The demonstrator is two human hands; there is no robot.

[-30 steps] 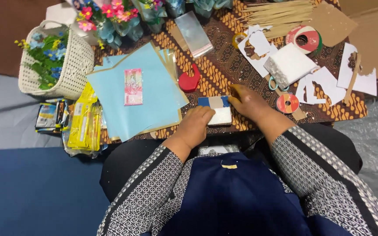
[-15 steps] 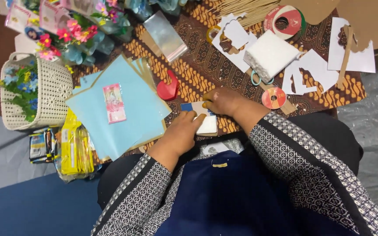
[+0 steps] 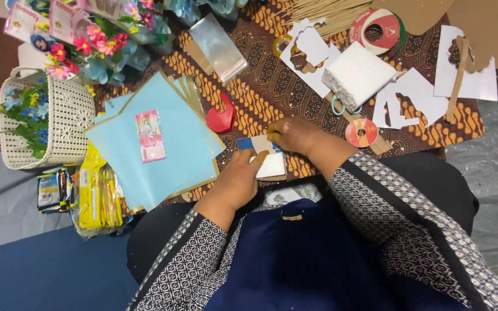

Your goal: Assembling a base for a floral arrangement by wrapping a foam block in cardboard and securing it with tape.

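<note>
Together we pin a small card.
Our left hand [image 3: 238,175] lies flat-fingered on the white-and-blue card [image 3: 267,158]; our right hand [image 3: 296,135] pinches its far edge.

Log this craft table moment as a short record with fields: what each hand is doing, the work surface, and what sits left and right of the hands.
left hand: rests flat on a small white card
right hand: fingers pinch the card's upper edge
surface: brown patterned cloth
left of hands: light blue paper stack with a pink banknote, white basket
right of hands: red tape roll, white cut-out sheets
near card: red heart-shaped object
</note>
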